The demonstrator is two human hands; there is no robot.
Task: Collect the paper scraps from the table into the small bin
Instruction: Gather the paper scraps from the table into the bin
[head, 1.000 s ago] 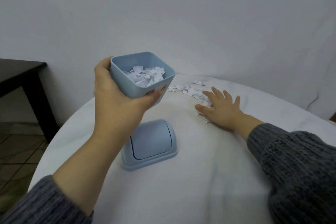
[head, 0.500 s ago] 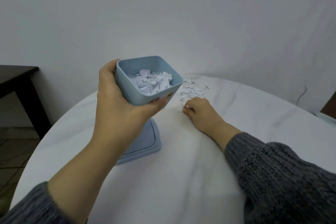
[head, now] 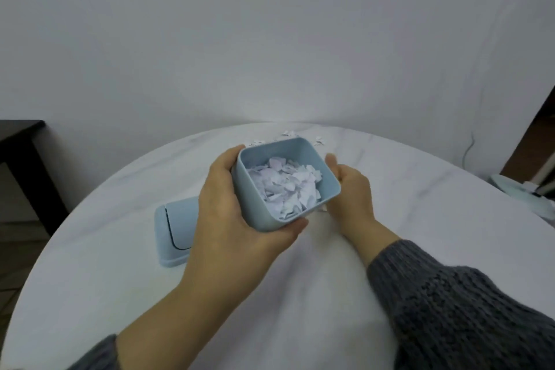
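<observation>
My left hand [head: 228, 219] grips the small light-blue bin [head: 255, 204] from its left side and underneath, holding it above the white round table [head: 120, 294], tilted toward me. White paper scraps [head: 288, 189] fill its bottom. My right hand [head: 351, 192] lies against the bin's right wall; its fingers are partly hidden behind the bin, so I cannot see whether it holds scraps. A few loose scraps [head: 318, 140] lie on the table beyond the bin, near the far edge.
The bin's light-blue swing lid [head: 172, 237] lies flat on the table left of my left hand. A dark side table [head: 18, 135] stands at the left. A pale object [head: 516, 192] and a cable [head: 468, 147] sit at the right edge.
My right hand left the scrap pile and came up against the bin's right side. My left hand brought the bin lower and nearer, over the table's middle.
</observation>
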